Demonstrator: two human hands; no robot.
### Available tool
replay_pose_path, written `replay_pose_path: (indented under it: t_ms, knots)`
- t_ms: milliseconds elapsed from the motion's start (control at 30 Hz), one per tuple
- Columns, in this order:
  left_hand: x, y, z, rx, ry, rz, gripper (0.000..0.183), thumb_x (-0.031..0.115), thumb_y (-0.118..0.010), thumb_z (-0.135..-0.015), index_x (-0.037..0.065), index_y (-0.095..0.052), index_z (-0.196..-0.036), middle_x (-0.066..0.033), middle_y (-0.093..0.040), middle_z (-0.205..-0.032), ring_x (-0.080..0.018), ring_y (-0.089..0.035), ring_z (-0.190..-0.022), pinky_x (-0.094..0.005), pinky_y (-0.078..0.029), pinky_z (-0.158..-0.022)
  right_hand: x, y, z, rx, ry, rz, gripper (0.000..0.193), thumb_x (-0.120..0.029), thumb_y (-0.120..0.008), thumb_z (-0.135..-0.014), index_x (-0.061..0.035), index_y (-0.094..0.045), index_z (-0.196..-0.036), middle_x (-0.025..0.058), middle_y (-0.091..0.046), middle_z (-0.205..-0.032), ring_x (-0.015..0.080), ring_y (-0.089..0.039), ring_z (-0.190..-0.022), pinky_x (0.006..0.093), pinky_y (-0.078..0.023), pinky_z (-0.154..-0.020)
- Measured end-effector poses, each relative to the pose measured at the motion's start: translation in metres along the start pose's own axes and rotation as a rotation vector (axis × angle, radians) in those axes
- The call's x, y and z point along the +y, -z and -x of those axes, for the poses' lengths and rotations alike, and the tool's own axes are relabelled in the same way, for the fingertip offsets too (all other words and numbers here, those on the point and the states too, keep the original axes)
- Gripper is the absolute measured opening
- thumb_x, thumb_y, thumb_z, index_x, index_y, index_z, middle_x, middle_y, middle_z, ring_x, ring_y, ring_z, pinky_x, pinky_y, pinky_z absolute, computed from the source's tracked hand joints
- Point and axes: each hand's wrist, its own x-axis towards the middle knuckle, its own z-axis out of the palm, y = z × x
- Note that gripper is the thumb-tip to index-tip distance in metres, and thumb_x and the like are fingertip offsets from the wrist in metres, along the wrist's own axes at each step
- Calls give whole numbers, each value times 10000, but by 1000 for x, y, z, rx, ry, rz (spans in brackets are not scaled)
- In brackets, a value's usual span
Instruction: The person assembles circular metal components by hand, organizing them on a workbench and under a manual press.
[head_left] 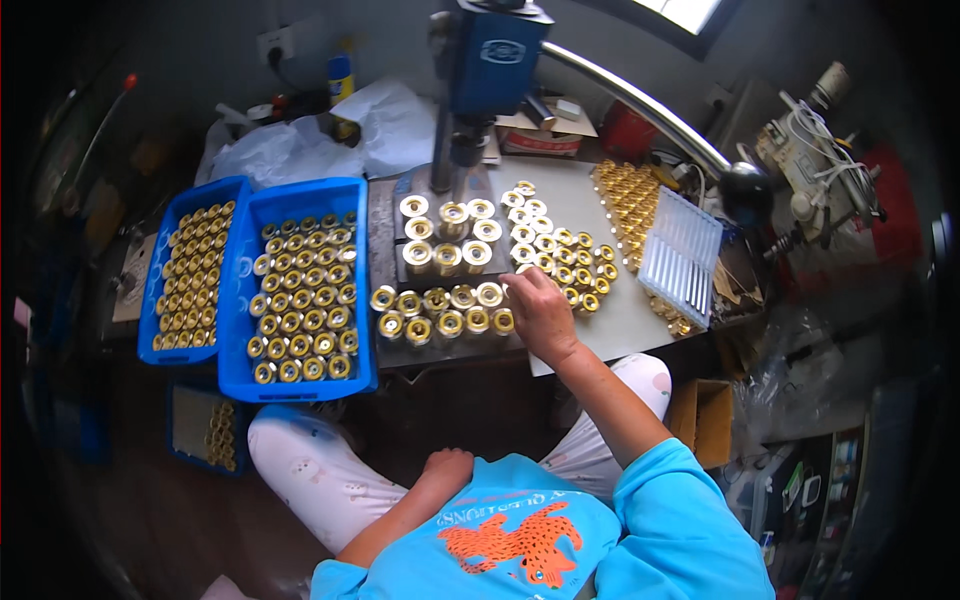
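Observation:
My right hand [540, 312] reaches over the bench with curled fingers, at the right end of rows of round brass-coloured fittings [450, 323]. Its fingertips are beside a fitting [524, 270]; what they pinch, if anything, is hidden. In my lap rests my left hand [449, 468], loosely closed, with nothing seen in it. Ahead stands a blue bench press [495, 65], its column coming down to the metal plate. One fitting [454, 215] stands under the press, with several others [417, 253] set around it.
Two blue trays [368, 350] [150, 330] of upright fittings are at left; a smaller tray [180, 455] sits lower. On the right are more fittings [575, 260], small gold parts [628, 205] and a clear ribbed plastic tray [680, 255]. The press lever's black knob [746, 193] juts rightward.

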Motion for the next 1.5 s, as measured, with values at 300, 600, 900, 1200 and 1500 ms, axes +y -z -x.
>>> replay_pose_path:
  t_ms: [300,600,900,1200,1500]
  knots:
    - [-1,-2,1,-11,28,-10,270,100,-436,-890,16,-663,-1010,-210,-666,-1031,-365,-647,-994,-463,-526,-821,197,110,58,157,-491,337,165,-92,-645,-817,-21,-682,-960,166,-634,-967,349,-632,-898,389,-519,-816]
    - [-7,-22,-22,-200,104,32,320,157,-414,-909,69,-659,-1094,-182,-657,-1139,-359,-627,-1072,-471,-499,-887,302,185,113,-139,-715,495,300,-103,-656,-755,-45,-672,-1049,188,-610,-1046,371,-600,-1006,427,-494,-900]
    - [-18,-38,-29,-273,173,80,372,313,-425,-936,106,-658,-1138,-200,-649,-1145,-365,-609,-1098,-467,-480,-915,320,222,138,-127,-723,491,328,-110,-652,-728,-28,-678,-1044,177,-620,-1037,351,-606,-1004,405,-495,-896]
    - [-26,-49,-32,-300,197,114,361,298,-447,-922,113,-673,-1134,-204,-643,-1158,-362,-608,-1099,-454,-480,-919,343,229,160,-129,-590,317,392,-96,-691,-717,-11,-657,-1099,164,-643,-1007,304,-645,-956,369,-520,-858]
    - [-21,-44,-29,-296,227,138,372,319,-455,-921,123,-672,-1150,-201,-636,-1181,-360,-597,-1124,-455,-467,-946,345,241,144,-355,-521,425,388,-89,-676,-729,-9,-619,-1105,160,-616,-1045,318,-620,-992,378,-504,-884]
